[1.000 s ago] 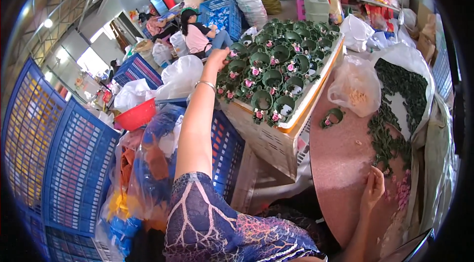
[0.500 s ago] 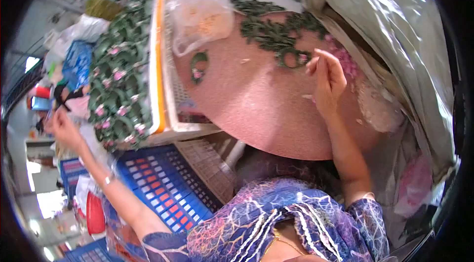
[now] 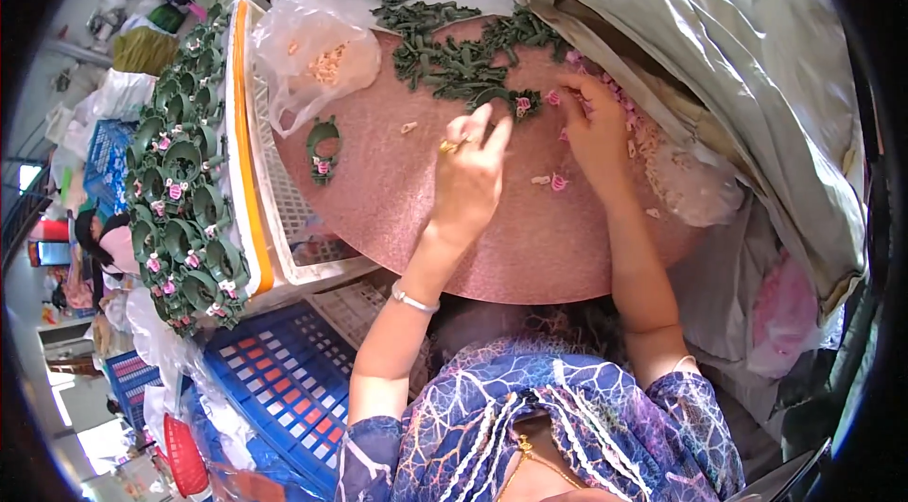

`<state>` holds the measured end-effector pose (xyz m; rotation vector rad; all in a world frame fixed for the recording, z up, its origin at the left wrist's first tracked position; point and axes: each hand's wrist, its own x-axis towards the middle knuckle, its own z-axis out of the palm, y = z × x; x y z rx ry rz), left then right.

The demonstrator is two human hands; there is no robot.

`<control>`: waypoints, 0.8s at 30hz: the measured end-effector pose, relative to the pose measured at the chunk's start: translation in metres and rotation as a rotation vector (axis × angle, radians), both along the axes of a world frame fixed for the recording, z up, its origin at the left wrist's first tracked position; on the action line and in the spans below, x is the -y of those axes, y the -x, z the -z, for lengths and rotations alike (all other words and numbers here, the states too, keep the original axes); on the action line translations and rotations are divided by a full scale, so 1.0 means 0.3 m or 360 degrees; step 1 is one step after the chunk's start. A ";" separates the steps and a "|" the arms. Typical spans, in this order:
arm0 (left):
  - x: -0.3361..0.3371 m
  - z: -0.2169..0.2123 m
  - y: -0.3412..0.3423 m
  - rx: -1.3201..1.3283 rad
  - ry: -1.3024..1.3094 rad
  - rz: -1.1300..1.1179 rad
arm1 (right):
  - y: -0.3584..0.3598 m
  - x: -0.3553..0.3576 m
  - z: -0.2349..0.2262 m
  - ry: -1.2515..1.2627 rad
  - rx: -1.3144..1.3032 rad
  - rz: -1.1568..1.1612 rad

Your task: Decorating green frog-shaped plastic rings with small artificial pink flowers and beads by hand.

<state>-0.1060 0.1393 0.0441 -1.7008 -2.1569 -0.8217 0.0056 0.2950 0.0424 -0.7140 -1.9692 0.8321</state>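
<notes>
Change noted: the left hand (image 3: 473, 162), half a second ago beyond the white box (image 3: 248, 171), is now over the round counter (image 3: 374, 185). Its fingers meet the near edge of a green plastic ring (image 3: 494, 92); whether they grip it cannot be told. The right hand (image 3: 596, 129) is just right of that ring, fingers curled beside a pink flower piece (image 3: 553, 97); a hold on it cannot be confirmed. Judgement: work is again two-handed at this one ring, which lies at the near edge of the dark green leaf pieces (image 3: 454, 72) and bears a pink flower ornament (image 3: 522, 105).

Count: two rings on the counter, the second ring (image 3: 323, 147) lying apart at left; one box, its finished-looking rings (image 3: 182, 162) overlapping too closely to count; one loose pink flower (image 3: 559, 182) nearer the wearer; at least three stray pale pieces (image 3: 409, 128); leaf pieces uncountable.
</notes>
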 end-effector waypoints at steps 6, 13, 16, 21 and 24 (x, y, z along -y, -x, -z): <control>0.006 0.025 0.053 -0.0154 0.0256 0.0103 | -0.002 0.015 -0.006 0.0121 -0.0077 -0.0034; 0.262 -0.100 0.182 -0.0097 0.0498 0.0460 | 0.021 0.062 -0.012 -0.0121 0.0013 -0.0305; 0.335 -0.086 0.184 0.0002 0.0383 0.0273 | 0.028 0.078 -0.009 -0.0097 0.0072 -0.0500; 0.318 0.010 -0.040 0.0336 -0.0024 -0.0749 | 0.012 0.091 -0.018 0.0074 0.0426 -0.0750; 0.248 0.003 -0.123 0.0197 -0.0065 -0.0811 | -0.019 0.071 -0.036 0.0218 0.0597 -0.0913</control>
